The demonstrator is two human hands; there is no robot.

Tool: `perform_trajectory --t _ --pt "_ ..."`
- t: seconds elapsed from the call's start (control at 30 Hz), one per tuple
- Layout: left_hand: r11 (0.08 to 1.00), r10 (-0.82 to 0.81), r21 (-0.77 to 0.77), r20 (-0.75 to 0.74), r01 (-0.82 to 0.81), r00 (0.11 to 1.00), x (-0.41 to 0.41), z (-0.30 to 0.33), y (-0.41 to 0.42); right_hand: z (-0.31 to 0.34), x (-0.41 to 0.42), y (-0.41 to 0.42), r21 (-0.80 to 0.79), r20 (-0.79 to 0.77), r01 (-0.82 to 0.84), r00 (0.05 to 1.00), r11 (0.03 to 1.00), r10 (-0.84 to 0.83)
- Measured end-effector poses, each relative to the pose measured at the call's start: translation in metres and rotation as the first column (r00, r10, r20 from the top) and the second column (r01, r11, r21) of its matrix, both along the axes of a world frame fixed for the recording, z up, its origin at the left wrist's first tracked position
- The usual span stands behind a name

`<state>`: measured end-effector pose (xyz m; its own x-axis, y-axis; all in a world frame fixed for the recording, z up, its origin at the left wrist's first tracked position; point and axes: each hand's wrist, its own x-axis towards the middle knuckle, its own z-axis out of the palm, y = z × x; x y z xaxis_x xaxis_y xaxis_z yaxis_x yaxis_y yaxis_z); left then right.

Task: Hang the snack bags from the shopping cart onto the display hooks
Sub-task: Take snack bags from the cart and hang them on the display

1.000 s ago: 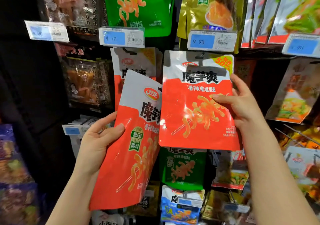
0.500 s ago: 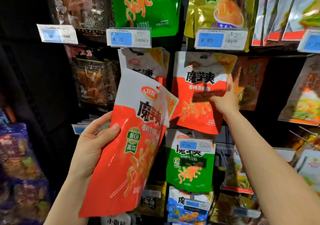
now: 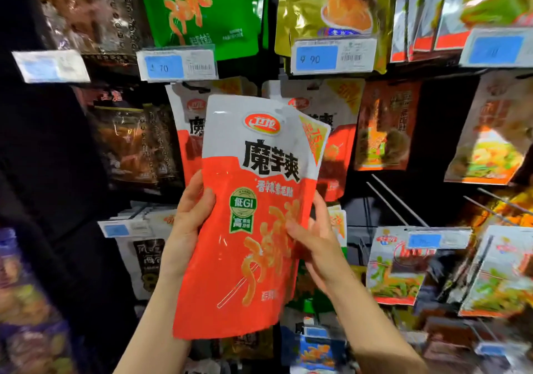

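Observation:
I hold one red-and-white snack bag (image 3: 248,229) upright in front of the display, in both hands. My left hand (image 3: 187,223) grips its left edge and my right hand (image 3: 314,238) grips its right edge from behind, thumb on the front. Behind it hang two matching red-and-white bags, one at the left (image 3: 187,131) and one at the right (image 3: 337,131), on hooks under the price tags. The held bag's top hole is level with those bags but in front of them. The shopping cart is out of view.
Rows of hanging snack bags fill the rack: a green bag (image 3: 207,10), a gold bag (image 3: 331,13), dark bags (image 3: 135,143) at the left. Price tags (image 3: 178,65) stick out on the hook ends. Bare metal hooks (image 3: 395,203) jut out at the right.
My right hand let go of the bag now hanging at the right and came down onto the held bag. The held bag rose to the centre and turned upright.

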<state>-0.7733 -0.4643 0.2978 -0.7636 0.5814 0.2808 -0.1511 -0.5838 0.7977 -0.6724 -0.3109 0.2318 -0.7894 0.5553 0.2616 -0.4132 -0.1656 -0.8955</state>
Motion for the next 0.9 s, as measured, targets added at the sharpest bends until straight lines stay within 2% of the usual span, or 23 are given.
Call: perform_trajectory --t 0.13,0.27,0.4,0.5,0.6,0.67,0.73,0.8,0.9 --pt "0.979 0.170 -0.108 -0.056 -0.175 0.984 -0.019 -0.011 0.006 0.002 0.015 0.010 0.051 -0.021 0.071 0.997 0.996 -0.070" --pt "0.990 0.100 -0.108 0.048 -0.094 0.994 -0.008 -0.033 0.013 0.002 0.034 0.023 0.099 -0.023 0.166 0.986 0.981 -0.165" --pt "0.984 0.095 -0.140 -0.116 -0.111 0.989 -0.010 -0.038 0.021 0.011 0.052 0.042 0.125 -0.026 0.252 0.968 0.960 -0.251" --pt "0.975 0.064 -0.192 -0.223 -0.108 0.973 -0.017 -0.048 0.024 0.020 0.056 0.055 0.174 -0.015 0.252 0.967 0.952 -0.253" --pt "0.978 0.026 -0.197 -0.229 -0.072 0.973 -0.016 -0.054 0.027 0.020 0.056 0.055 0.168 0.008 0.231 0.972 0.958 -0.235" --pt "0.975 0.059 -0.196 -0.246 -0.109 0.968 -0.017 -0.058 0.029 0.016 0.056 0.053 0.157 0.010 0.224 0.974 0.962 -0.228" --pt "0.945 0.139 -0.234 -0.346 -0.229 0.928 -0.024 -0.066 0.029 0.012 0.057 0.052 0.150 0.017 0.227 0.973 0.962 -0.232" --pt "0.881 0.188 -0.296 -0.495 -0.368 0.848 -0.031 -0.071 0.029 0.012 0.059 0.052 0.144 0.026 0.235 0.970 0.961 -0.241" --pt "0.761 0.165 -0.368 -0.687 -0.534 0.708 -0.039 -0.082 0.031 0.016 0.064 0.053 0.142 0.035 0.257 0.964 0.956 -0.265"
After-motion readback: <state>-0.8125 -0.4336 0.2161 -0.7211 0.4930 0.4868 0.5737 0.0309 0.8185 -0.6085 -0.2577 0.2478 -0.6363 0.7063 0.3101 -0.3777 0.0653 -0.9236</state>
